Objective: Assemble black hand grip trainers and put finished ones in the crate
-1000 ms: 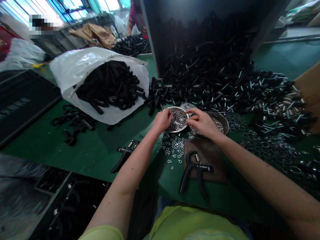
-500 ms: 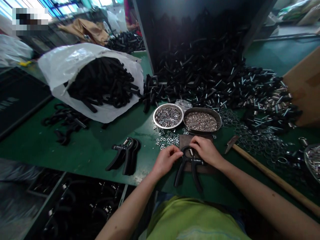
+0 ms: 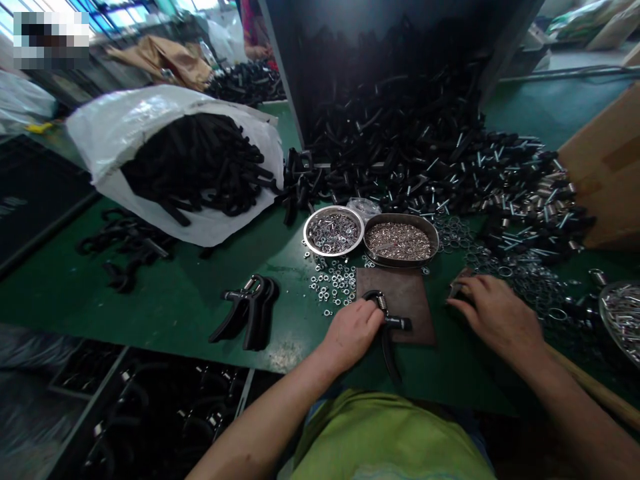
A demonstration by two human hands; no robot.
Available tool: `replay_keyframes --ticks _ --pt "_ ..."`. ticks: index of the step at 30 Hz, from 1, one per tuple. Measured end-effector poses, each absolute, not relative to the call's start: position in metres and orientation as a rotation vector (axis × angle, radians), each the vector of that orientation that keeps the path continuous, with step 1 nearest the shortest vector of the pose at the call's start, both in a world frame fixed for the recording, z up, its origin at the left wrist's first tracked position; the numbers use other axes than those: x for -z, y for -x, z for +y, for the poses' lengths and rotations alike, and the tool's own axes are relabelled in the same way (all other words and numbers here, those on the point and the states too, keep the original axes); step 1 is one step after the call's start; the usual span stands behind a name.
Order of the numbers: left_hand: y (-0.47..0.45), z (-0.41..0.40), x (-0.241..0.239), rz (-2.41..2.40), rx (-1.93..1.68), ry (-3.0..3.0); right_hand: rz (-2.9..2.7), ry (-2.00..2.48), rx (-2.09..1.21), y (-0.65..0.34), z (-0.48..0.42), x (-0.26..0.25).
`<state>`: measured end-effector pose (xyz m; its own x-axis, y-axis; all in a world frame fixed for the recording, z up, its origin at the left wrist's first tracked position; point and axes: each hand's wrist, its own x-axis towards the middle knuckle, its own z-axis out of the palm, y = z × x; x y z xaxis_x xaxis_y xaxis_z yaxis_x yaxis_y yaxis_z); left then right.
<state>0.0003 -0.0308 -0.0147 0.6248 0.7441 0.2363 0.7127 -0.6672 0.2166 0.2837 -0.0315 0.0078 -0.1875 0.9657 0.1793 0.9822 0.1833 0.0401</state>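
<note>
My left hand is closed on a black hand grip strengthener with a coil spring at its top and two curved handles. It lies over a brown square plate, and my fingers cover its left handle. To the right, my right hand has its fingers round a hammer just behind the head. The hammer's wooden handle runs back under my forearm. Two finished-looking grip strengtheners stand side by side to the left.
A round metal bowl and an oval tin hold small metal parts, with loose nuts in front. Black parts heap up behind. A white sack lies left; a cardboard box stands right, beyond wire rings.
My right hand has left the grip strengthener and moved right onto the hammer, near its head. My left hand has shifted right and closed over the strengthener's left handle.
</note>
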Motion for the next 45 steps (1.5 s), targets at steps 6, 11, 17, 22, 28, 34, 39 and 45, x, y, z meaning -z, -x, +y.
replay_keyframes --ticks 6,11,17,22,28,34,39,45 --pt "0.002 -0.033 0.011 1.277 -0.537 -2.757 -2.168 2.311 0.228 -0.333 -0.064 0.015" --pt "0.001 -0.040 0.003 1.335 -0.495 -2.718 -2.009 1.941 -0.381 -0.271 -0.058 -0.026" --pt "0.002 -0.044 0.005 1.392 -0.498 -2.585 -2.250 1.639 -0.564 -0.226 -0.052 -0.037" --pt "0.010 -0.048 0.005 1.378 -0.636 -2.193 -2.294 1.525 -0.403 -0.226 -0.071 -0.041" --pt "0.010 -0.054 0.004 1.529 -0.619 -1.983 -2.539 1.561 -0.299 -0.226 -0.084 -0.022" --pt "0.008 -0.055 0.006 1.527 -0.537 -2.020 -2.250 1.584 -0.139 -0.251 -0.081 -0.031" --pt "0.006 -0.053 0.004 1.548 -0.546 -1.977 -2.205 1.394 -0.193 -0.237 -0.085 -0.046" --pt "0.008 -0.052 0.003 1.520 -0.561 -1.961 -2.454 1.540 -0.326 -0.231 -0.077 -0.020"
